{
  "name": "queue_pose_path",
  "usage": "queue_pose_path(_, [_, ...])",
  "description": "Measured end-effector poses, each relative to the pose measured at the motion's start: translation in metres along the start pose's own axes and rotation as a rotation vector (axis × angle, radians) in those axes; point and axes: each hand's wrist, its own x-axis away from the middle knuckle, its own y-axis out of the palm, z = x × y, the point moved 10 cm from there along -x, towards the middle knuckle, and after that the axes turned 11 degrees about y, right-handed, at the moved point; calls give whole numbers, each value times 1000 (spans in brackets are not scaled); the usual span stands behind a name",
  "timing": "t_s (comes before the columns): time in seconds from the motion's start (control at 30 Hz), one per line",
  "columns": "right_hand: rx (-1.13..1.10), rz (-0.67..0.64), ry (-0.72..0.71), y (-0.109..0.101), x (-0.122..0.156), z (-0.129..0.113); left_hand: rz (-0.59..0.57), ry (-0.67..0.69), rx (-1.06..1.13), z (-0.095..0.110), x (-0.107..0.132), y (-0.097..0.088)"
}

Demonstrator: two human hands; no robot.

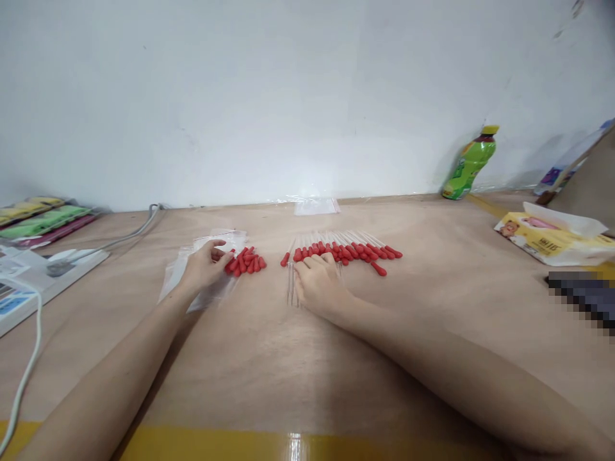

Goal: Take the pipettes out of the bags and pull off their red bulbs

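Observation:
My left hand (207,261) is at the left edge of a small heap of red rubber dropper bulbs (247,261), its thumb and forefinger apart and curved beside the nearest bulbs. Curled fingers of my right hand (319,282) lie over thin clear tubes (291,285), just below a row of red-bulbed droppers (355,251). What its fingertips hold is hidden. The droppers lie side by side, bulbs toward me and clear stems pointing to the wall. One loose red bulb (285,259) rests at the row's left end; another dropper bulb (379,269) sticks out in front.
Clear plastic bags (180,272) lie under and beside my left forearm. A white power strip (72,262) with cables and coloured packets (48,221) are at left. At right stand a green bottle (471,165), a tissue pack (552,240) and a dark pixelated object (583,298).

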Motion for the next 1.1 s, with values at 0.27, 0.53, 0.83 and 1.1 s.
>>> queue_pose_path(0.27, [-46, -61, 21, 15, 9, -11, 144, 418, -308, 60, 9, -2])
queue_pose_path(0.53, [-178, -37, 77, -1, 17, 1, 89, 554, -422, 124, 18, 37])
queue_pose_path(0.83, [-183, 240, -20, -42, 58, 51, 183, 514, -336, 123, 16, 37])
queue_pose_path(1.1, [-210, 287, -66, -49, 59, 55, 276, 737, -193, 145, 63, 18])
